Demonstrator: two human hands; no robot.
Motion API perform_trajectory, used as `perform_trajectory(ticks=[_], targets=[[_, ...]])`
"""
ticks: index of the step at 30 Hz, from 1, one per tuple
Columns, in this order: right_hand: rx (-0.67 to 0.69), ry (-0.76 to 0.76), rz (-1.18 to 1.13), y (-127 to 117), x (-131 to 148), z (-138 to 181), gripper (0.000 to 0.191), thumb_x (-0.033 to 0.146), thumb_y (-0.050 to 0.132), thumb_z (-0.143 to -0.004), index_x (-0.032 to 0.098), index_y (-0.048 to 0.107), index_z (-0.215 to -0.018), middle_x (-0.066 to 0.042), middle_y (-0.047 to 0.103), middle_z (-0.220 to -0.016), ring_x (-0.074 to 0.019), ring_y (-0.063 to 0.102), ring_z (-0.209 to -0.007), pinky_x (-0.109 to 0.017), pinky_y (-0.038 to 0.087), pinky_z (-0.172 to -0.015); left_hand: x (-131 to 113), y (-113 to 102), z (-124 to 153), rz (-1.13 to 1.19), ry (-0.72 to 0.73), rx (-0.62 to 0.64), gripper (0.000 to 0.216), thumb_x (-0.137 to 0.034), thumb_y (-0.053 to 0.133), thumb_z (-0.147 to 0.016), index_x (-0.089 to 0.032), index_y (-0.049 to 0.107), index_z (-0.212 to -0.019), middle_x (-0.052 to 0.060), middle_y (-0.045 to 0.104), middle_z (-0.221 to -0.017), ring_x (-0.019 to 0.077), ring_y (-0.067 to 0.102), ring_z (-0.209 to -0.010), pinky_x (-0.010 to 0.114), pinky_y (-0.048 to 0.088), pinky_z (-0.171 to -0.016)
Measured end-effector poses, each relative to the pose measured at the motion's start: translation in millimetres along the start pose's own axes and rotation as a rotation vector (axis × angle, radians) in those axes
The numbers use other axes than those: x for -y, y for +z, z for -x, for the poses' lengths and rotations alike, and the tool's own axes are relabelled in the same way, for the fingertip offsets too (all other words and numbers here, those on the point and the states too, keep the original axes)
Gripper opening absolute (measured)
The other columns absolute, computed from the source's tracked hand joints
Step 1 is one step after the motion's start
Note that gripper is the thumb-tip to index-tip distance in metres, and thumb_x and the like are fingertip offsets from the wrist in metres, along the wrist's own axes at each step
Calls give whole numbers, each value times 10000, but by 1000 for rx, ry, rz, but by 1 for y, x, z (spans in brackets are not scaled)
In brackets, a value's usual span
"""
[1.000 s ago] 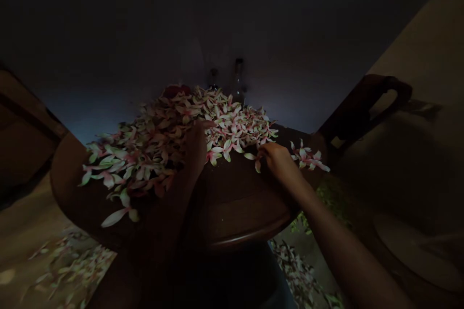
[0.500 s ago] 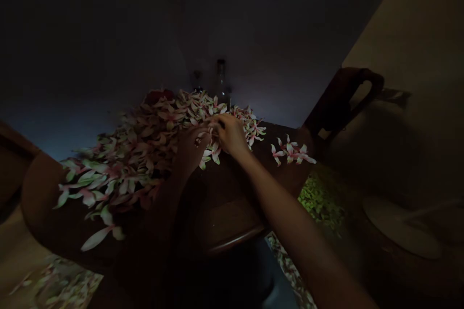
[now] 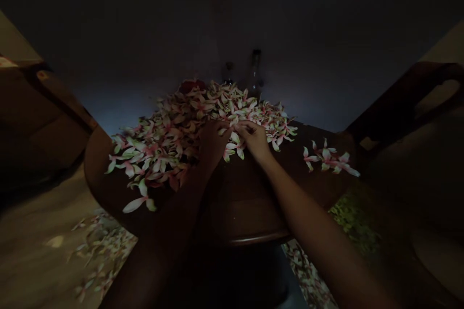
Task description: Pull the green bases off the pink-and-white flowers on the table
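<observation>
A large heap of pink-and-white flowers (image 3: pixel 170 125) with greenish tips covers the back and left of a dark round wooden table (image 3: pixel 250 207). At the heap's front edge my left hand (image 3: pixel 214 141) and my right hand (image 3: pixel 256 141) meet, fingertips pinched together. Between them is a pale pink flower (image 3: pixel 234 122), partly hidden by the fingers. Just below the fingertips more flowers (image 3: pixel 235 147) lie on the wood. The dim light hides fine detail, and my left hand is in deep shadow.
A small separate group of flowers (image 3: pixel 329 158) lies at the table's right. Behind the heap stand a glass bottle (image 3: pixel 255 77) and a smaller dark bottle (image 3: pixel 228 75) by the wall. A chair (image 3: pixel 409 96) is at right; green leaves (image 3: pixel 353 222) and scattered flowers (image 3: pixel 108 241) lie below.
The view has turned left, so everything sits farther right in the picture. My hands have moved from a loose overlap to fingertips meeting at the flower.
</observation>
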State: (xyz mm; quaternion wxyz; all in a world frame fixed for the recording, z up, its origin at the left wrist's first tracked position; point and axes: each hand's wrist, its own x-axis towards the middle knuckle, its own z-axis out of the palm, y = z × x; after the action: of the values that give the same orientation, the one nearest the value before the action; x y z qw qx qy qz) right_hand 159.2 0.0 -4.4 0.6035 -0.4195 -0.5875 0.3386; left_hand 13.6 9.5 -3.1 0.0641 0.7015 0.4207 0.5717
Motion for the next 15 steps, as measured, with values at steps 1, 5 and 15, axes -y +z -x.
perform_trajectory(ticks=[1, 5, 15], targets=[[-12, -7, 7, 1, 0, 1, 354, 532, 688, -752, 205, 682, -887, -24, 675, -768, -159, 595, -662, -283, 495, -555, 0, 1, 1, 4, -16, -11, 60, -254, 703, -788, -210, 667, -770, 26, 703, -829, 194, 645, -836, 319, 474, -835], [-47, -29, 4, 3, 3, 3, 379, 531, 707, -736, 204, 681, -927, -28, 681, -791, -167, 597, -665, -289, 489, -561, -2, 5, 3, 26, -26, -32, 45, -228, 673, -795, -205, 646, -769, 16, 674, -781, 177, 636, -785, 305, 480, -791], [-39, -97, 211, -5, 0, 1, 381, 578, 608, -831, 202, 661, -789, 15, 573, -650, -137, 514, -635, -243, 401, -556, -3, 10, 5, 132, 57, 110, 107, -153, 630, -793, -205, 680, -870, 43, 708, -914, 182, 657, -846, 305, 508, -780]])
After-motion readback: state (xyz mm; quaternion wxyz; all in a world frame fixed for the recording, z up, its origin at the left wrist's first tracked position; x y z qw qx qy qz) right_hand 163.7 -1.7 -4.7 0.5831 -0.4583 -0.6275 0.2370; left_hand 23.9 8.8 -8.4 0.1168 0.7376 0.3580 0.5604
